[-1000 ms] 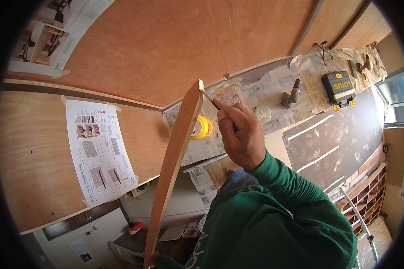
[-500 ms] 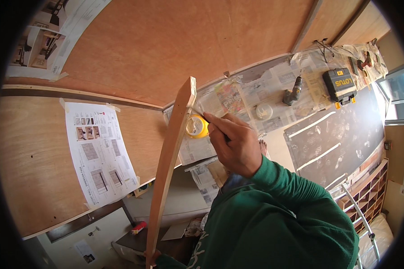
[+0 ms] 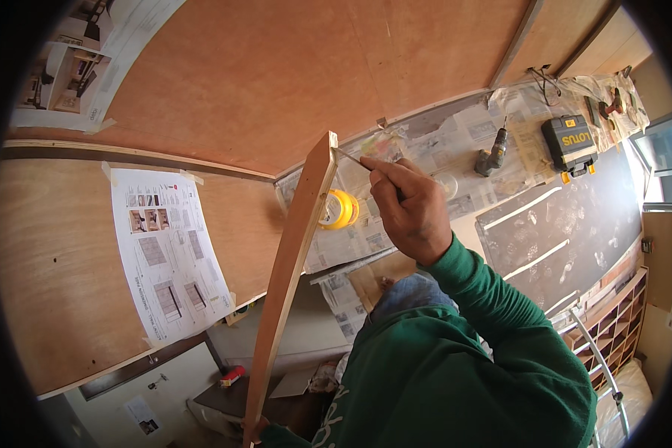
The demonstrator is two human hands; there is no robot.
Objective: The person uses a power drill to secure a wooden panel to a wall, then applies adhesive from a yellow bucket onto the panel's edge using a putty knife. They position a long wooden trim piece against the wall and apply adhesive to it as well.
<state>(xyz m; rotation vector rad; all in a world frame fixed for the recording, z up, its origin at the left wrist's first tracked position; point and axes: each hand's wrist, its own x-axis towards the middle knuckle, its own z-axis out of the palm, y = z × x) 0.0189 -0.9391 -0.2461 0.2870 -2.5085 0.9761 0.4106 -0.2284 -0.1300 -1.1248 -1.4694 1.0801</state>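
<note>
A long, narrow wooden strip stands tilted before me, its pointed upper end close to the plywood wall. At its lower end my left hand is wrapped round the wood, mostly hidden at the picture's bottom. My right hand, in a green sleeve, pinches a thin stick-like tool. The tool's tip meets the strip's narrow edge just below the top; its exact kind is too small to tell. Behind the strip sits an uncapped yellow container, partly covered by the wood.
Newspaper covers a ledge carrying a cordless drill and a black tool case. Printed drawings are taped to plywood at left. A metal ladder stands lower right; a red object lies lower left.
My right hand has moved up and slightly right, carrying the tool's tip toward the strip's top end. The strip's upper end has shifted slightly right. My left hand stays at the lower end.
</note>
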